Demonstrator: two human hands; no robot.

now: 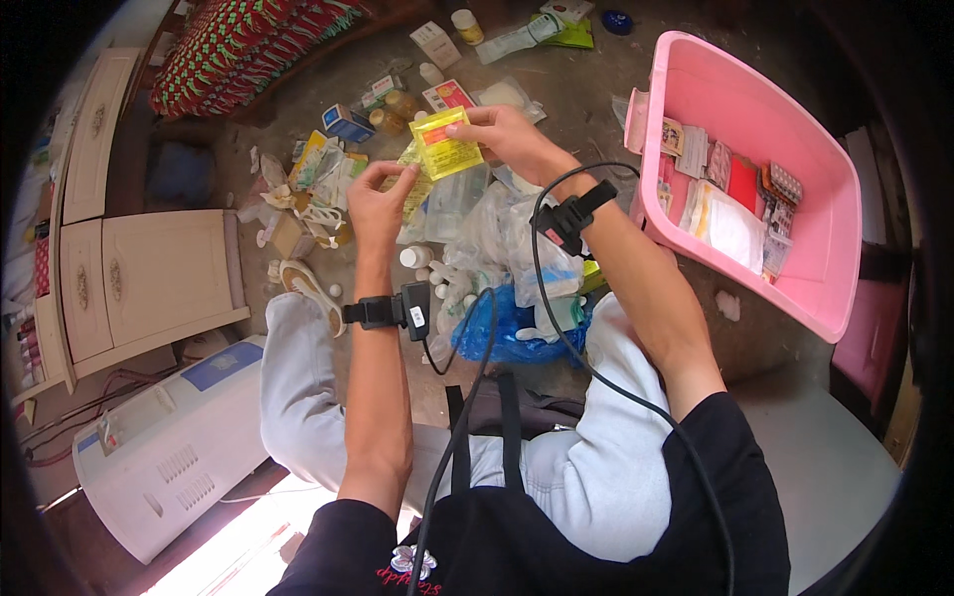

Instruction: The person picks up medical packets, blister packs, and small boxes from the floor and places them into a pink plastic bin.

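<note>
A small square yellow sachet (449,157) is gripped by my right hand (512,142), its thumb over the printed front. Close to the sachet's lower left corner, my left hand (383,202) has thumb and forefinger pinched together; whatever is between them, if anything, cannot be made out. Another yellow printed piece (416,196) shows behind these fingers, partly covered by the sachet. Below the hands lie a clear plastic box (457,199), crumpled clear bags (494,226) and a white bottle (415,257). Both wrists wear black straps with small boxes and cables.
A pink tub (745,89) with packets and blister packs stands at the right. Medicine boxes (435,45), brown jars (401,103) and wrappers litter the floor. A blue plastic bag (502,328) lies between my legs. Left are a cream cabinet (179,263) and a white appliance (179,447).
</note>
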